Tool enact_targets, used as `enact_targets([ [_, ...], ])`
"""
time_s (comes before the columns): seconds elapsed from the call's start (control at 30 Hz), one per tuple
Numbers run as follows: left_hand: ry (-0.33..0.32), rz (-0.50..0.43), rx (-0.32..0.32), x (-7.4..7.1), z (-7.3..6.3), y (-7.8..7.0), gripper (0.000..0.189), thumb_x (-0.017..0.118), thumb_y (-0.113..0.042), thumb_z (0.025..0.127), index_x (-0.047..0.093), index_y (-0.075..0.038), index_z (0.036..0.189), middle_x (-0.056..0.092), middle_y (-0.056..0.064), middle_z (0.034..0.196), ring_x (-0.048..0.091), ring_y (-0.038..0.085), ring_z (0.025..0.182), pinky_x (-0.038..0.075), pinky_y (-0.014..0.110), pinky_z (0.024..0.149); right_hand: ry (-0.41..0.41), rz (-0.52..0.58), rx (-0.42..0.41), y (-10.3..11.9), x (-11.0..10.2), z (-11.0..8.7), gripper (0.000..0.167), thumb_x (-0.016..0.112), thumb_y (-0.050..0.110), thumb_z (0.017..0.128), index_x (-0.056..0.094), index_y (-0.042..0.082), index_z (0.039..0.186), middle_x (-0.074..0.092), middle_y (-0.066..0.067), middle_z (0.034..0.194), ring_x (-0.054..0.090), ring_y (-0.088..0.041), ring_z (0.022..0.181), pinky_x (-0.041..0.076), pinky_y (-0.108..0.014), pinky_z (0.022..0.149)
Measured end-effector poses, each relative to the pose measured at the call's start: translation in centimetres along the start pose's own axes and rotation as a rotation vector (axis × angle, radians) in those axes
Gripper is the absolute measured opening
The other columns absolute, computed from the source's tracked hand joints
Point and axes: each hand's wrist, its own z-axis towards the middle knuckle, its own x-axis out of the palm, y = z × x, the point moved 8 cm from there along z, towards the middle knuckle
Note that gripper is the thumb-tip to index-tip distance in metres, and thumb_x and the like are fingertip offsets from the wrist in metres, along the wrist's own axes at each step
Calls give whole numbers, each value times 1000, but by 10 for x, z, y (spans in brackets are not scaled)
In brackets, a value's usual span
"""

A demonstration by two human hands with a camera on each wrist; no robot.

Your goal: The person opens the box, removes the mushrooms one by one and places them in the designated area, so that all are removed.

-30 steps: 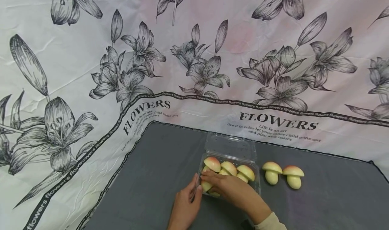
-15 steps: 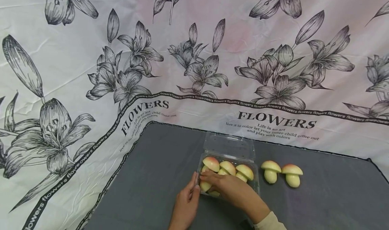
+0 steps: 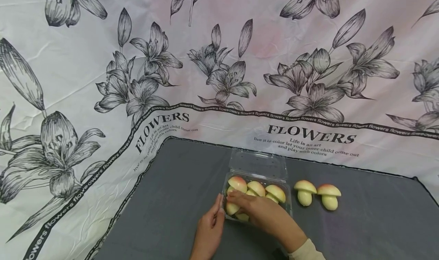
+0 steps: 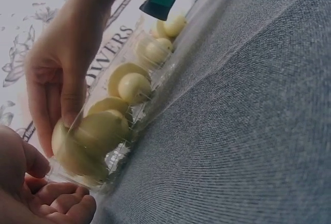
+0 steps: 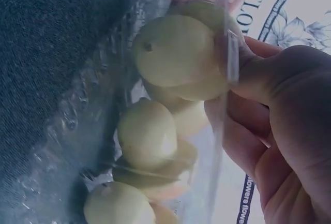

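Observation:
A clear plastic clamshell box [image 3: 289,201] lies with its lid folded back, holding several mushroom-shaped pieces with pale yellow stems and red-tinged caps [image 3: 275,193]. At the box's left end, my left hand [image 3: 209,227] pinches the wall between thumb and fingers. My right hand [image 3: 264,214] reaches over the near side and grips a mushroom-shaped piece [image 3: 232,208] in the near left corner. In the right wrist view that piece [image 5: 173,50] shows through the clear wall, my thumb at the rim. The right hand hides part of the front row from above.
Two more mushroom-shaped pieces [image 3: 305,193] lie side by side on the grey cloth [image 3: 178,183], right of the box. The open lid [image 3: 258,166] reaches toward the back edge of the cloth. Behind rises a white, flower-printed sheet [image 3: 226,81].
The head view shifts slightly. Both hands stay at the box's left end in nearly the same pose, and the pieces keep their places.

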Motion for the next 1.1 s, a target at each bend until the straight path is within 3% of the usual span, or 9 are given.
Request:
enact_targets([
  [0.13,7,3,1,1,0,0,54,53,-23,114,40,-1,161,42,21,161,41,33,149,50,36,111,-25,-19,-11,0,-5,-1,64,82,-4,88,64,15,145,67,-6,145,65,-8,60,44,-16,46],
  [0.3,6,18,-16,1,2,2,53,51,-22,114,39,-1,161,41,22,161,42,34,149,50,35,112,-41,-19,-8,-1,-8,-3,69,83,-11,84,64,14,145,67,-7,145,63,-9,58,35,-13,43],
  [0.43,1,25,-36,2,3,2,52,50,-22,114,39,-2,161,42,20,161,41,31,149,49,34,112,-46,-21,0,-1,-10,-5,71,83,-12,82,64,14,145,67,-7,145,66,-10,61,37,-13,44],
  [0.57,8,18,-42,2,2,1,53,50,-23,114,38,-2,162,41,21,162,40,33,150,49,37,113,-62,-27,-1,0,-16,-6,71,83,-13,81,65,15,144,67,-5,145,73,-13,75,45,-14,49],
  [0.67,1,14,-34,2,2,0,53,51,-22,114,39,-1,161,42,22,161,41,34,149,49,39,113,-71,-28,9,-1,-21,-7,71,82,-13,82,64,16,145,67,-5,145,70,-9,70,47,-15,51],
  [0.8,-12,17,-12,1,1,-1,52,51,-21,114,40,0,161,42,23,160,43,34,148,49,41,113,-70,-14,39,-4,-25,-7,69,79,-11,86,62,17,146,66,-7,146,55,2,54,42,-16,47],
  [1.1,-14,44,-33,2,0,0,52,50,-21,114,39,-1,161,43,21,161,42,34,148,49,40,113,-102,25,46,-8,-31,-11,69,80,-12,85,61,11,147,63,-13,149,62,0,61,47,-14,51],
])
